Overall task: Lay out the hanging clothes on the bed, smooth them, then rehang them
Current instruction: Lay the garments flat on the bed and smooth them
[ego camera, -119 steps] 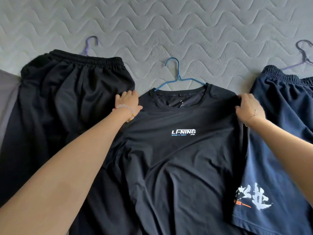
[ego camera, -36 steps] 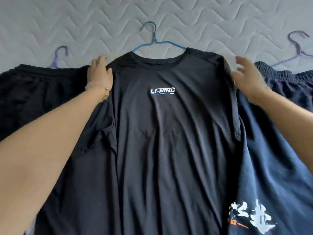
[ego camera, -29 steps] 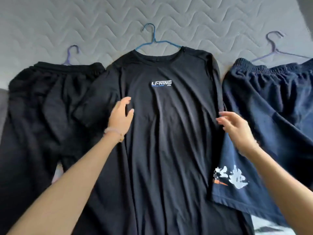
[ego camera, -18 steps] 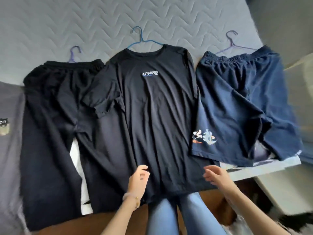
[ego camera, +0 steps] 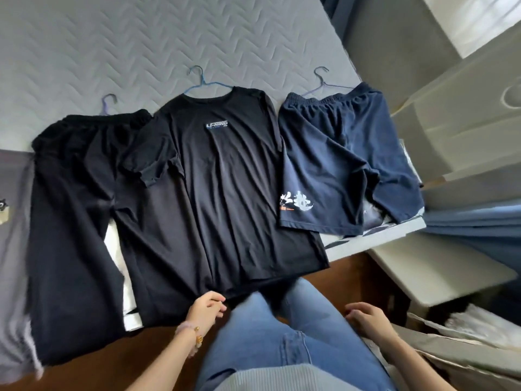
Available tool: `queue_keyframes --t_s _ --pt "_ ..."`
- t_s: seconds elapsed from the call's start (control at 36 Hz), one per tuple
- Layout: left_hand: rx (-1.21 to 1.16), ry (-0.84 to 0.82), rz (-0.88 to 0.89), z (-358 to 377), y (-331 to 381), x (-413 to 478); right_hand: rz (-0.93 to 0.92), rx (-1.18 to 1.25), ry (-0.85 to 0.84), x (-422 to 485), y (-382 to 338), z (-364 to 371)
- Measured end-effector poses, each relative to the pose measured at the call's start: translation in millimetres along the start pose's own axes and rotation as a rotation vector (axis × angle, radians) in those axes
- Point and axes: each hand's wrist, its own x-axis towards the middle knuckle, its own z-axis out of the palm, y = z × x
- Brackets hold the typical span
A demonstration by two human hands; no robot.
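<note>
A black T-shirt [ego camera: 231, 179] with a small white chest logo lies flat on the bed on a blue hanger [ego camera: 201, 80], its hem hanging over the near edge. Its left sleeve is folded and creased. Black trousers [ego camera: 70, 221] on a purple hanger [ego camera: 108, 103] lie to its left. To its right are navy shorts [ego camera: 338, 165] on another hanger [ego camera: 321, 77]. My left hand [ego camera: 207, 307] pinches the T-shirt's hem at the lower left. My right hand [ego camera: 366, 317] hovers off the cloth beside my thigh, fingers loosely curled and holding nothing.
A grey garment [ego camera: 11, 221] lies at the far left edge. The grey quilted mattress [ego camera: 112, 38] stretches beyond the hangers. White furniture [ego camera: 451, 136] and blue fabric [ego camera: 479, 221] crowd the right side. Cardboard and plastic [ego camera: 451, 348] sit at the lower right, beside my jeans [ego camera: 282, 334].
Both hands slid from the T-shirt's shoulders down its body to the hem. My view pulled back. My right hand has since come off the cloth and moved right.
</note>
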Motion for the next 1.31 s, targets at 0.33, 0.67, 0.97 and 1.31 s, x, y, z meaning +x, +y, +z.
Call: queue_keyframes --t_s 0.33,0.67,0.97,1.31 --pt "0.008 -0.035 0.200 53 128 18 -0.044 -0.050 0.065 54 -17 -48" --pt "-0.204 0.179 0.036 161 200 35 -0.188 -0.042 -0.143 156 -132 -166" --pt "-0.072 0.205 0.079 209 292 97 -0.447 -0.068 -0.156 276 -318 -237" --pt "0.008 0.395 0.229 156 358 228 -0.728 -0.315 -0.032 397 -469 -219"
